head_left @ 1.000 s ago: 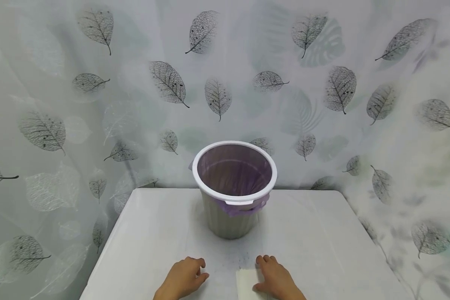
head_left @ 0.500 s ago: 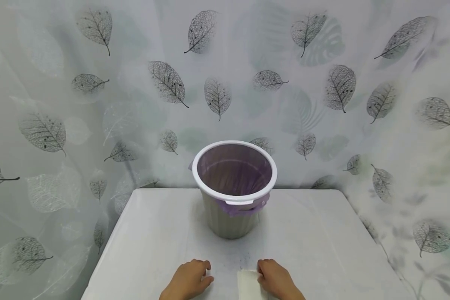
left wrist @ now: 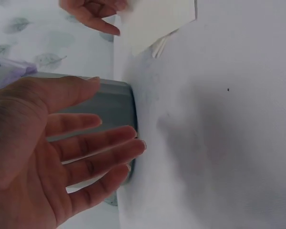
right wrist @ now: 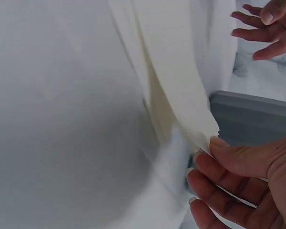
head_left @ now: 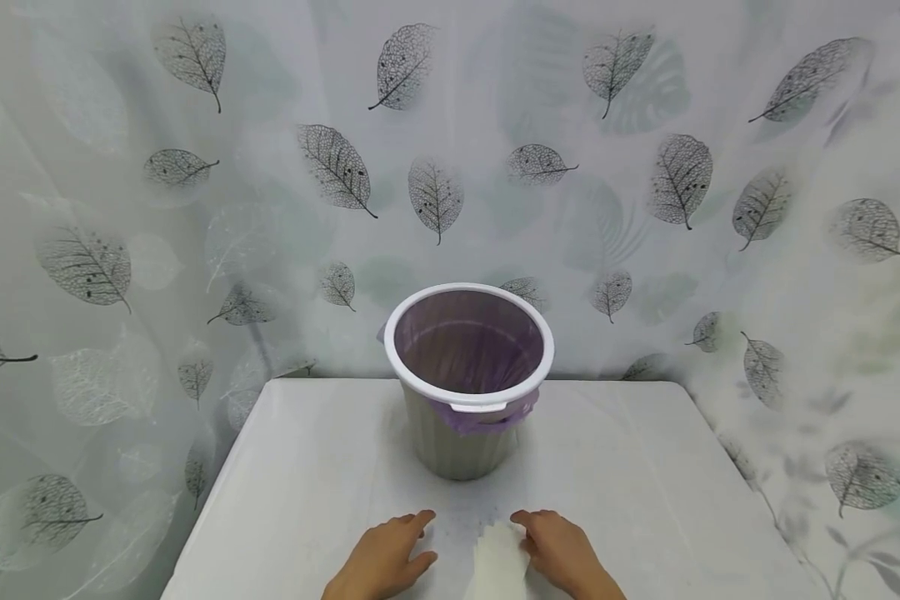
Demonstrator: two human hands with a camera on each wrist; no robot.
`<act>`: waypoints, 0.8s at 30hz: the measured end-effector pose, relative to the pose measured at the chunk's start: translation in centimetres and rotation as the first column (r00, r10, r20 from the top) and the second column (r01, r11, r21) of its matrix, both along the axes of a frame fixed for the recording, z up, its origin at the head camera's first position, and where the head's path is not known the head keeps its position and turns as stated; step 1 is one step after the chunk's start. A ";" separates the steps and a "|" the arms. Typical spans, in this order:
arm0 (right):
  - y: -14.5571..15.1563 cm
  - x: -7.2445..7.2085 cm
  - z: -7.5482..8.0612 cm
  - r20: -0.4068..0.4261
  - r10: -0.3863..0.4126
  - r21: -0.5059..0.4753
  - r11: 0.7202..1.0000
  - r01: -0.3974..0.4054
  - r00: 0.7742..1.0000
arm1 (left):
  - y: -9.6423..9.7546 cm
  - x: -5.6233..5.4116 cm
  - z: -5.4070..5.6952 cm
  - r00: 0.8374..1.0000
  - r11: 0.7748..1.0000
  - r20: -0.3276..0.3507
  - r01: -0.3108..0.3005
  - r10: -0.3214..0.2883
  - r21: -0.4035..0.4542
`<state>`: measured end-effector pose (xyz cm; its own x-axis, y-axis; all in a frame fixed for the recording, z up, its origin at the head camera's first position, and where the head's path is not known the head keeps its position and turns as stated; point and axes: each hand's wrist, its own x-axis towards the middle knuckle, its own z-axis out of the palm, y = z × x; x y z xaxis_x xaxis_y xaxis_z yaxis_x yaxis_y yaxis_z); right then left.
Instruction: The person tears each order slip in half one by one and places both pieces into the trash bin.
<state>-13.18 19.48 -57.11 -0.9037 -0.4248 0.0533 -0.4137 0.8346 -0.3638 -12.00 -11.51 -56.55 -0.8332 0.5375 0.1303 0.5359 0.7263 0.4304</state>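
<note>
My right hand (head_left: 566, 557) pinches the far end of a cream-coloured paper tissue (head_left: 497, 560) between thumb and forefinger. Seen from the right wrist, the tissue (right wrist: 174, 67) is folded in layers, with its upper layer lifted and a jagged end at the fingertips. To its left, my left hand (head_left: 386, 560) hovers over the table with nothing in its grasp. Its fingers are spread and nearly straight in the left wrist view, where the palm (left wrist: 43, 162) shows bare.
A grey bin (head_left: 461, 454) with a white rim stands on the white table (head_left: 307, 467) beyond both hands. Inside it is a purple bag (head_left: 468, 354), which also hangs out below the rim. A curtain (head_left: 270, 250) printed with leaves surrounds the table's back and sides.
The right hand has lifted the tissue's far end, which now tilts up and shows a stepped edge. My left hand has moved slightly right and its fingers have straightened.
</note>
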 end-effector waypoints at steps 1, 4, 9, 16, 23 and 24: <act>0.1 0.0 0.4 -0.001 0.002 -0.003 1.000 -0.002 1.000 | 0.1 0.0 0.1 1.000 1.000 -0.005 0.003 -0.003 0.005; 0.2 0.0 1.8 0.007 0.010 -0.056 0.998 -0.009 1.000 | 0.3 0.1 0.6 1.000 1.000 -0.022 0.010 -0.010 0.027; 0.4 -0.1 4.3 0.001 0.081 -0.271 0.959 -0.077 0.997 | 0.9 0.2 1.6 1.000 0.992 -0.019 -0.003 0.005 0.124; -0.7 0.3 7.9 -0.099 0.099 -0.569 0.810 -0.138 0.990 | 1.6 0.0 4.8 0.998 0.889 0.045 0.010 -0.035 0.458; -1.7 0.5 9.3 -0.175 0.006 -0.626 0.771 -0.116 0.984 | 1.4 0.0 7.5 1.000 0.838 -0.025 0.028 -0.017 0.545; -1.9 0.4 9.4 -0.198 0.011 -0.622 0.771 -0.134 0.980 | 1.4 0.0 7.8 0.999 0.843 -0.039 0.035 -0.016 0.537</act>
<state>-12.74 17.60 -47.72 -0.8211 -0.3035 0.4834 -0.5704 0.4076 -0.7130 -11.96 -10.13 -48.78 -0.8107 0.3963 0.4310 0.5710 0.3722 0.7317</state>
